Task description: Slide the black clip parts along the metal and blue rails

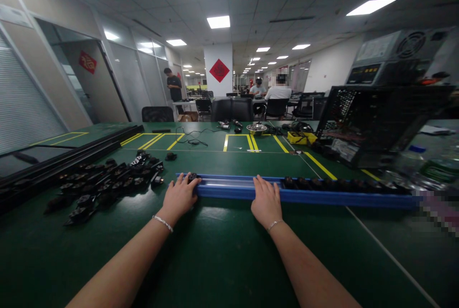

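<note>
A long blue channel rail (229, 192) lies crosswise on the green table in front of me. At its left end my left hand (181, 196) has its fingers closed about a small black component (192, 177) in the channel. My right hand (266, 203) grips the rail near its middle, fingers over the top; its thumb is hidden. To the right of that hand, a row of similar black components (315, 183) sits along the channel. Between my hands the channel's pale inner surface shows. A loose pile of black components (114, 181) lies left of my left hand.
Long black frame pieces (71, 155) lie at the left. An open black computer case (380, 121) stands at the right, near plastic bottles (441, 164). A metal bowl (256, 128), cables and a yellow item (301, 137) lie along the far edge. People are in the background.
</note>
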`<control>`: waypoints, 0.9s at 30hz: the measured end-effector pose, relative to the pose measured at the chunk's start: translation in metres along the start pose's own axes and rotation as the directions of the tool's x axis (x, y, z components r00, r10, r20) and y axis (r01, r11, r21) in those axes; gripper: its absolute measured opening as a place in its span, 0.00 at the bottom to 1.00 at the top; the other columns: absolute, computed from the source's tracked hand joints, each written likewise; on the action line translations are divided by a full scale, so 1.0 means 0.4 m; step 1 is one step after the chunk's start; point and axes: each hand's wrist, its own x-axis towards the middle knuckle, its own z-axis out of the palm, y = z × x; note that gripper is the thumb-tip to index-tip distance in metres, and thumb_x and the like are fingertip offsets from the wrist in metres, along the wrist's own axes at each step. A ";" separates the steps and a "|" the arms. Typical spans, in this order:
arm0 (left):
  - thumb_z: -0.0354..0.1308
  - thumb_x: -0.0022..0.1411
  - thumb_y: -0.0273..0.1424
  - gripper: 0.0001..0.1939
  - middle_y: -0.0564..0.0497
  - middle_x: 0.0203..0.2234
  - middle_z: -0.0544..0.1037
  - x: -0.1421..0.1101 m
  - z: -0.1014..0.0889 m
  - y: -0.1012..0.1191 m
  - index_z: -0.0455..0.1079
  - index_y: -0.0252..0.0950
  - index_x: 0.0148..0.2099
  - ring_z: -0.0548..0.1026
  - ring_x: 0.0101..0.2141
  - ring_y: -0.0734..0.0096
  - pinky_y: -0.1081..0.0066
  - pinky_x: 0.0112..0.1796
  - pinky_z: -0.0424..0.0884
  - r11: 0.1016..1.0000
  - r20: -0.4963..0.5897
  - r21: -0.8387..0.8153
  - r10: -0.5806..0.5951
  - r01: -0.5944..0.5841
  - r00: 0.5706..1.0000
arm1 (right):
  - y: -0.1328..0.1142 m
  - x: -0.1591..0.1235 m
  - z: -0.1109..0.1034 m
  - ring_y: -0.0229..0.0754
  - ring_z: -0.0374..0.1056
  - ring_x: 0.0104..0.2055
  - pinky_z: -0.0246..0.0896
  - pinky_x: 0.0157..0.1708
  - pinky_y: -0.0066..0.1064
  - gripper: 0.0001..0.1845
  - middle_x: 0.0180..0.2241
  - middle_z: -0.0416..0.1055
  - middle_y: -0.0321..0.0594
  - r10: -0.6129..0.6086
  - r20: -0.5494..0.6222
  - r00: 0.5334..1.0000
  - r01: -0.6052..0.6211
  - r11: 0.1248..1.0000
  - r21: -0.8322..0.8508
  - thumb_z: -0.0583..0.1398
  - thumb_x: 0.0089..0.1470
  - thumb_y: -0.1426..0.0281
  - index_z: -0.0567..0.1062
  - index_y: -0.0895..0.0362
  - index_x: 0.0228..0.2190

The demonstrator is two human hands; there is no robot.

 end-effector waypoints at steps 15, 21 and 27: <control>0.51 0.55 0.30 0.29 0.45 0.61 0.59 0.003 0.010 -0.043 0.58 0.48 0.60 0.54 0.60 0.47 0.46 0.52 0.59 1.000 0.041 0.002 -0.009 0.009 0.999 | 0.000 0.000 -0.001 0.43 0.50 0.60 0.28 0.61 0.41 0.32 0.60 0.56 0.41 0.006 0.015 1.000 -0.006 1.000 -0.019 0.49 0.47 0.78 0.62 0.60 0.56; 0.52 0.55 0.30 0.29 0.47 0.61 0.59 -0.001 0.016 -0.074 0.58 0.48 0.60 0.55 0.60 0.50 0.48 0.54 0.57 0.999 0.043 -0.005 -0.042 0.042 0.998 | -0.002 -0.001 -0.001 0.42 0.50 0.60 0.28 0.61 0.41 0.33 0.60 0.57 0.40 0.005 0.001 1.000 -0.005 1.000 0.009 0.49 0.47 0.78 0.62 0.60 0.56; 0.53 0.54 0.31 0.29 0.47 0.60 0.60 -0.005 0.021 -0.092 0.58 0.48 0.60 0.56 0.60 0.50 0.49 0.54 0.57 0.998 0.045 0.007 -0.056 0.056 0.997 | -0.003 -0.002 -0.002 0.43 0.51 0.60 0.29 0.61 0.41 0.33 0.60 0.57 0.40 0.001 0.005 1.000 -0.001 1.000 -0.005 0.48 0.46 0.78 0.62 0.60 0.56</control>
